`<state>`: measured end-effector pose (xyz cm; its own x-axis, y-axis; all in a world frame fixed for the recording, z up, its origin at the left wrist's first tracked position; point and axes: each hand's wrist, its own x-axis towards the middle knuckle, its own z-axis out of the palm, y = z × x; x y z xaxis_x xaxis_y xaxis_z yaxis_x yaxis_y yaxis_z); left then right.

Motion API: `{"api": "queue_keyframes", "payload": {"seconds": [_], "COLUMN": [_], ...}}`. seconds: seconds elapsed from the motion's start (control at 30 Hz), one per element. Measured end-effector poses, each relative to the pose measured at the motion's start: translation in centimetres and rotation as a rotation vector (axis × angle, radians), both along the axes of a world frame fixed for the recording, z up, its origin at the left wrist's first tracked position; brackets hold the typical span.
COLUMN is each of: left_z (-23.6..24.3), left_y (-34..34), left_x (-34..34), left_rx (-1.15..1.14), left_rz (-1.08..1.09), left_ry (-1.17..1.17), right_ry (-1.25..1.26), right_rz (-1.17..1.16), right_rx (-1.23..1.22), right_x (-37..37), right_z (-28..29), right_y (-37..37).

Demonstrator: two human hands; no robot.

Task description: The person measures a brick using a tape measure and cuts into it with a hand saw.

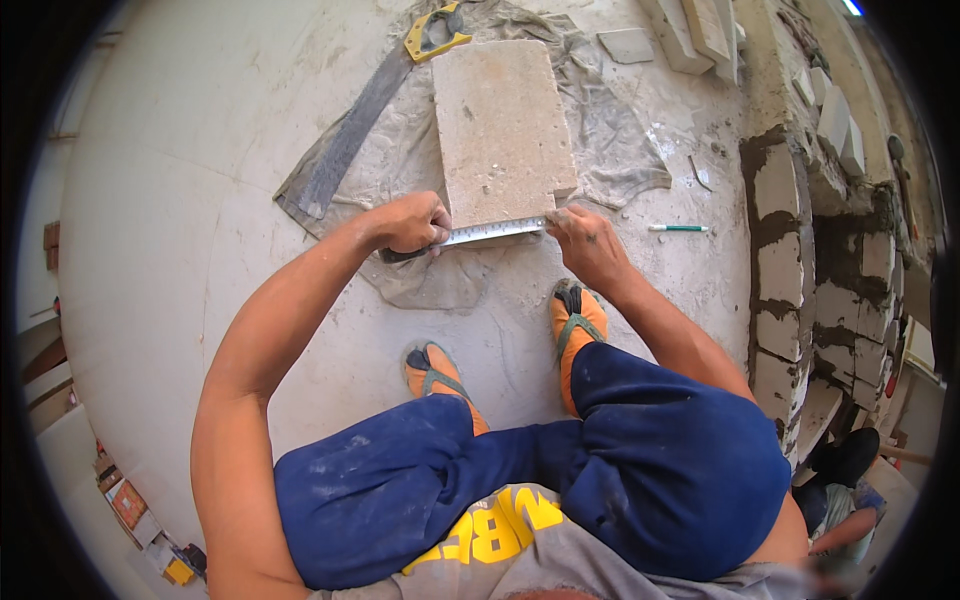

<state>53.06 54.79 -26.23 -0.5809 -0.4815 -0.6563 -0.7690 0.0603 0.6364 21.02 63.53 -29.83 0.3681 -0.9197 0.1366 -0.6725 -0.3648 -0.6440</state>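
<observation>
Block (505, 130), big, pale and rough. Lies flat on a crumpled gray sheet (620, 150), down on the floor (200, 180), in front of the two feet. Has a small notch near the close right corner. Measuring tape (495, 231), pulled out straight along the near edge of the block, with the marks facing up. Left hand (415, 222) at one end of the tape, grip closed, fingers curled tight around it. Right hand (592, 243) at the other end, grip closed too, pinching the tape just beside the block's near right corner. Under the left hand, a dark thing (402, 256); maybe the tape's case, but too hidden by the hand to be sure.

Left of the block, a saw (368, 120) with a long gray blade and a yellow handle. Lies on a slant, handle far off by the block's top corner, tip pointing toward the left arm. To the right of the right hand, a green and white pen (679, 228) on the floor. Past the block, a small flat piece (626, 45) and some pale slabs (680, 35). Along the right side, a wall (778, 265) of pale blocks. Low down at the right, part of another person (845, 530). Close in, orange socks (596, 316) in sandals and dusty blue pants (670, 460).
</observation>
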Motion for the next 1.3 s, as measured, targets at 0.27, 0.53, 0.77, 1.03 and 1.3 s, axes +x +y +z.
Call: {"api": "queue_keyframes", "payload": {"seconds": [0.27,0.53,0.77,1.03,1.3], "left_z": [-0.8,0.6,-1.8,-7.5,-7.7], "left_y": [6.8,8.8,4.5,2.3,-2.6], "left_x": [-0.4,-2.1,2.8,6.3,6.0], "left_rx": [-0.148,-0.258,-0.700,-0.937,-1.047], "left_rz": [-0.039,0.287,0.223,0.217,0.393], "left_ry": [0.098,0.271,-0.139,-0.283,-0.153], "right_ry": [-0.122,-0.134,-0.130,-0.047,-0.043], "right_rz": [0.113,0.378,0.012,-0.467,-0.522], "right_rx": [0.222,0.088,-0.108,-0.066,0.031], "right_x": [0.9,7.6,3.0,-4.3,-6.5], "right_z": [-0.8,0.6,1.3,-0.1,-3.8], "right_y": [5.3,4.1,-5.8,-18.9,-19.2]}}
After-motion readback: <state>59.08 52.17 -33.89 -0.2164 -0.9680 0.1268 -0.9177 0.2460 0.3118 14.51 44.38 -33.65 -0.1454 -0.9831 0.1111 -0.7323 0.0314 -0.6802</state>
